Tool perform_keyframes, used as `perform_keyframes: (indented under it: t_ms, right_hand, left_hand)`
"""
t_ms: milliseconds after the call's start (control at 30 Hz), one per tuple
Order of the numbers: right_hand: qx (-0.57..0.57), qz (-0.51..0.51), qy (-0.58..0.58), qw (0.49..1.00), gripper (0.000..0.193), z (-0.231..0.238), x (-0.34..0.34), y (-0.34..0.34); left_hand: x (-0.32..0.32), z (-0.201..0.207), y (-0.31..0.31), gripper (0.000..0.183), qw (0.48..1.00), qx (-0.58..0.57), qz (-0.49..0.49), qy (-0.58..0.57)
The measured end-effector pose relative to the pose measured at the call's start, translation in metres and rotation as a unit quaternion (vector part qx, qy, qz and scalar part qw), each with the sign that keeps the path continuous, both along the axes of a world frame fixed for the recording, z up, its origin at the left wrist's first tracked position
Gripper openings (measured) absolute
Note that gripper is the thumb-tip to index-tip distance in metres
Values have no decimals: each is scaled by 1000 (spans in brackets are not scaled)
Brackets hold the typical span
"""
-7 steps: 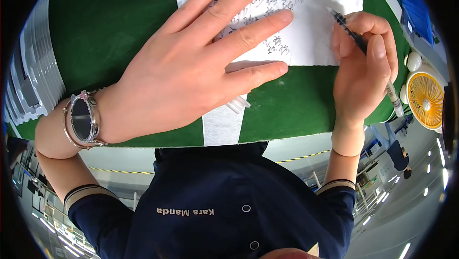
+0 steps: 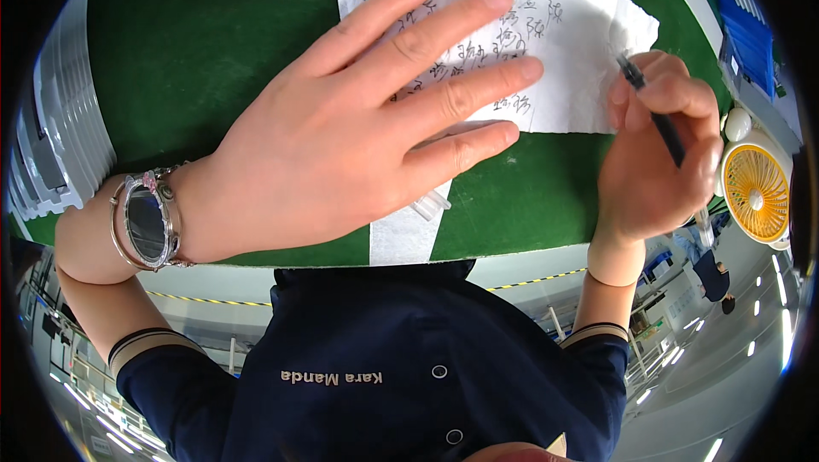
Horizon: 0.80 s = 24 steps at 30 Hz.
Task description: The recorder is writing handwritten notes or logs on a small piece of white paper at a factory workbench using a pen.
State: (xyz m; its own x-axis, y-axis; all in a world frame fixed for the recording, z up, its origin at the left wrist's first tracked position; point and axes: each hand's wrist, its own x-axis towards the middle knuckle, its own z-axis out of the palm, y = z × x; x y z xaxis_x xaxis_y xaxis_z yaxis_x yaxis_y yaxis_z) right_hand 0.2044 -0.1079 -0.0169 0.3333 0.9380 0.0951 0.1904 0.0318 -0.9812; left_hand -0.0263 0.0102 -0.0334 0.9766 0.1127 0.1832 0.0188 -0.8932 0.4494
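- White paper (image 2: 584,69) lies partly under your spread left hand (image 2: 341,138).
- Your right hand (image 2: 653,176) pinches the pen (image 2: 662,125); its tip is now nearer the blank lower-right edge, contact unclear.

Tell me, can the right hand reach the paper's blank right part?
Probably yes: the right hand, holding the pen, is at the edge of the paper, and the left hand lies farther left, leaving that part free.
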Motion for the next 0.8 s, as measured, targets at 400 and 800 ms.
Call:
perform_keyframes:
  t_ms: [400,800]
  right_hand:
    - [16,112,25,993,13,0,-29,-4]
    - [-102,89,-25,990,21,6,-42,-1]
  left_hand:
    - [-1,-2,-4,33,998,-46,31,-4]
    - [1,-1,-5,30,998,-58,36,-6]
